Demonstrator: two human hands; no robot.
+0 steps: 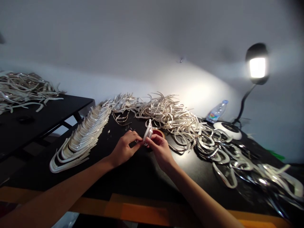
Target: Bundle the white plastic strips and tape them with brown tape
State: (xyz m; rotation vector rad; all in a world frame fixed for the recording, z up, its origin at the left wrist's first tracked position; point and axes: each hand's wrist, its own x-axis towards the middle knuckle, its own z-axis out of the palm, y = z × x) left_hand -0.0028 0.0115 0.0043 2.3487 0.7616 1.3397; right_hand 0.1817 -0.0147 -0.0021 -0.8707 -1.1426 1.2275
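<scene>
My hands meet over a black tabletop (133,177), pinching a small white curved plastic strip (148,133) that stands on edge between them. My left hand (124,148) holds its lower end with the fingertips, and my right hand (159,150) grips it from the near side. Just behind the strip lies a roll of tape with a red core (158,133), partly hidden by my right fingers. To the left, a long overlapping row of white U-shaped strips (80,139) fans across the table.
A tangled heap of pale strips (166,115) lies behind my hands, and shiny silver loops (220,148) spread to the right. At the back stand a plastic water bottle (216,111) and a lit desk lamp (257,65) on a round white base (228,129). Another black table (35,120) holds more strips.
</scene>
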